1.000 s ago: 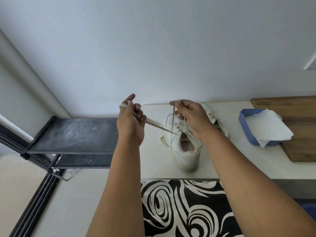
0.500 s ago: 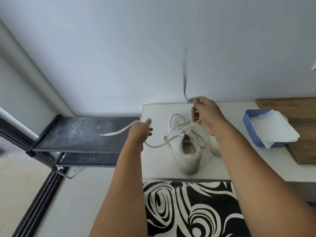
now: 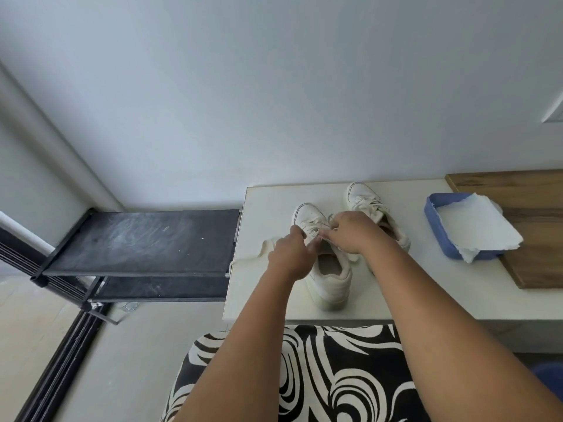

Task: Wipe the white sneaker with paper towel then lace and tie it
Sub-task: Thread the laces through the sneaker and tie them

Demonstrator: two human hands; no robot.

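Observation:
A white sneaker [image 3: 327, 269] stands on the pale counter [image 3: 380, 296], toe pointing away from me. Both my hands meet over its laced upper part. My left hand [image 3: 289, 254] pinches the lace at the left of the tongue. My right hand [image 3: 350, 233] pinches the lace at the right. A loose length of white lace [image 3: 253, 254] trails off to the left across the counter. The knot area is hidden under my fingers. A sheet of paper towel [image 3: 475, 229] lies in a blue tray [image 3: 438, 236] at the right.
A second white sneaker [image 3: 368, 202] stands behind my right hand. A wooden board [image 3: 536, 226] lies at the far right. A black two-tier rack [image 3: 143, 242] stands left of the counter. Black-and-white patterned cloth [image 3: 320, 373] covers my lap.
Both hands came down from pulling the lace ends apart and high. They now sit close together on the sneaker's top, and the left lace end lies slack on the counter.

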